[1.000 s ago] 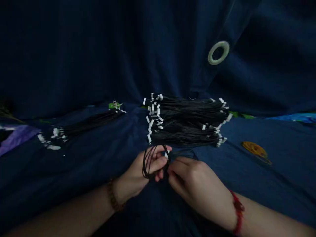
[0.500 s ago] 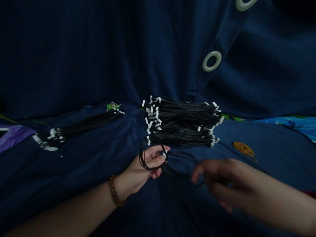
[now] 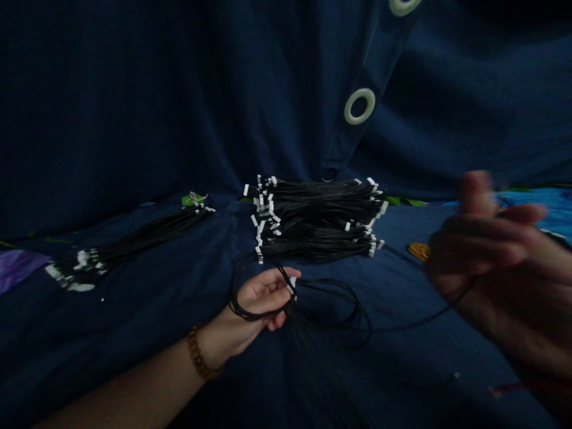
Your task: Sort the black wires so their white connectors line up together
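Observation:
My left hand (image 3: 263, 298) is closed, thumb and fingers pinching a bundle of thin black cables (image 3: 353, 292) with a white connector (image 3: 292, 281) at the fingertips. One loop passes around the back of this hand, another spreads to its right, and loose strands hang below. Raised at the right, my right hand (image 3: 487, 250) is blurred, its fingers curled around a black cable (image 3: 429, 320) that runs back toward the coil. Just beyond my left hand lies a stack of black cable bundles (image 3: 317, 220) with white connectors at both ends.
At the left lies another bundle of black cables (image 3: 147, 235) with white ends. A pile of yellow-brown rubber bands (image 3: 418, 251) sits partly behind my right hand. Dark blue cloth (image 3: 179, 333) covers the surface, and a curtain with pale rings (image 3: 360, 106) hangs behind.
My right hand has moved up and to the right, drawing a length of cable out. My left hand keeps its pinch. The view has shifted slightly.

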Demonstrator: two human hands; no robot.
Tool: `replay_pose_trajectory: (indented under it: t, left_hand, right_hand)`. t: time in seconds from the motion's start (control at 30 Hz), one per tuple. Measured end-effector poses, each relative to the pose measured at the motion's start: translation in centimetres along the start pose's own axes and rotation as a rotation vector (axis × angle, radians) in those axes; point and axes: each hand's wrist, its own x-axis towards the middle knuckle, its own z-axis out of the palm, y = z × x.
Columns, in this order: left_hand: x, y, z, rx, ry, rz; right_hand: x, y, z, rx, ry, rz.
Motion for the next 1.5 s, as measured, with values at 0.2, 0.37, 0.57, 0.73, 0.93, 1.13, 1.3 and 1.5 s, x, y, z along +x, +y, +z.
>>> replay_pose_trajectory:
  t: [0.2,0.37,0.57,0.73,0.93,1.13,1.3,1.5]
  left_hand:
    - [-0.2,-0.2,-0.1,-0.051,-0.074,0.018]
    - [-0.6,-0.1,0.4,-0.049,-0.101,0.010]
    - [-1.0,-0.4,0.8,0.014,-0.055,0.030]
    - [-1.2,-0.3,1.0,0.036,-0.042,0.046]
    - [-1.2,-0.3,0.7,0.096,-0.050,0.049]
    - [-1.2,-0.3,0.3,0.269,-0.038,0.064]
    - [-1.2,-0.3,0.6,0.281,0.002,0.104]
    - [-1.2,0.1,1.2,0.251,0.021,0.091]
  right_hand:
    - [-1.8,-1.0,6.2,0.131,-0.378,0.050]
    - [-2.9,0.5,6.9,-0.264,-0.265,-0.237]
    - [-3.2,0.0,7.2,-0.372,-0.221,-0.366]
    - [-3.3,-0.2,7.2,-0.401,-0.261,-0.381]
    - [-3.5,-0.2,7.2,-0.415,-0.273,-0.392]
    - [-3.4,-0.2,7.3,-0.444,-0.273,-0.403]
    - [-3.3,-0.4,7.3,-0.490,-0.276,-0.394]
    - [-3.3,-0.7,7.5,-0.525,-0.284,-0.385]
